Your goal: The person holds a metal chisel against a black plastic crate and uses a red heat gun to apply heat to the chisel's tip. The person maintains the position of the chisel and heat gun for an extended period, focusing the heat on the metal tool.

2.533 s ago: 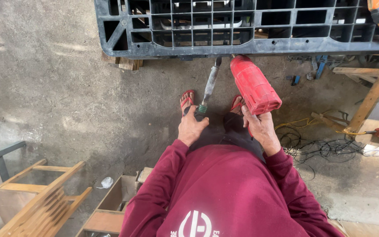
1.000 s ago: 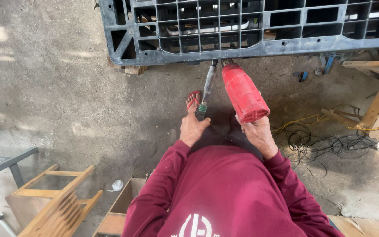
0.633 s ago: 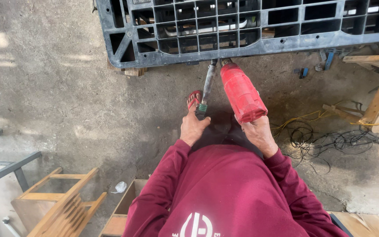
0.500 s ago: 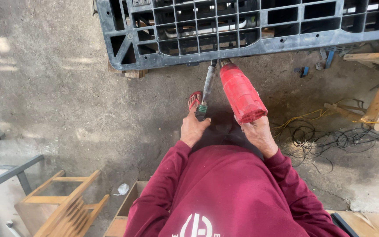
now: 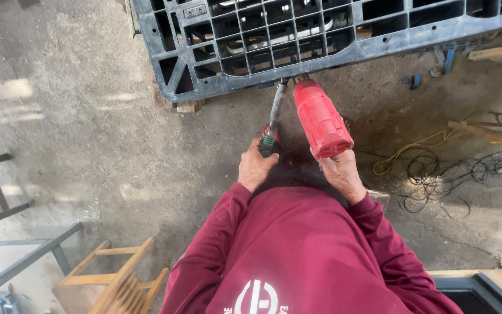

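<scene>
My left hand (image 5: 255,168) is closed around a grey metal hand tool (image 5: 274,116), and my right hand (image 5: 340,174) grips a smooth red plastic heat gun (image 5: 319,119). Both tips meet the near edge of a black plastic grid panel (image 5: 251,40) lying over rough concrete floor (image 5: 88,128).

A single head-worn camera looks steeply down from above the person's own chest, close over the maroon sweatshirt (image 5: 303,250) that fills the lower frame, and faces forward across the concrete floor (image 5: 88,128) to the black plastic pallet (image 5: 297,35) along the top edge.
</scene>
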